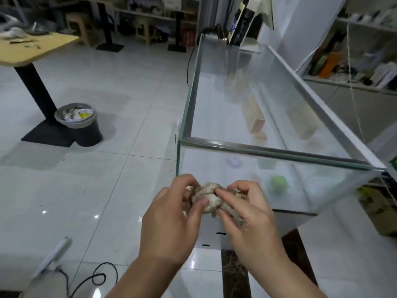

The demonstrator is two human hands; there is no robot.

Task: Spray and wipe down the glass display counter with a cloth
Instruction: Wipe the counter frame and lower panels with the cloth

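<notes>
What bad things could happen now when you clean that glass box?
1. Both the left hand and the right hand are busy bunching the cloth, so grabbing a spray means letting go; it might drop onto the floor.
2. The glass display counter has a bare corner near the hands; a bump there could hurt.
3. The black cable loops on the floor, a possible trip.

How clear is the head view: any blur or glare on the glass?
Head view: wide-angle bending at the edges; cloth and both hands, left hand, right hand, fairly sharp; items under the glass counter look hazy; small glare spots on the floor tiles.
</notes>
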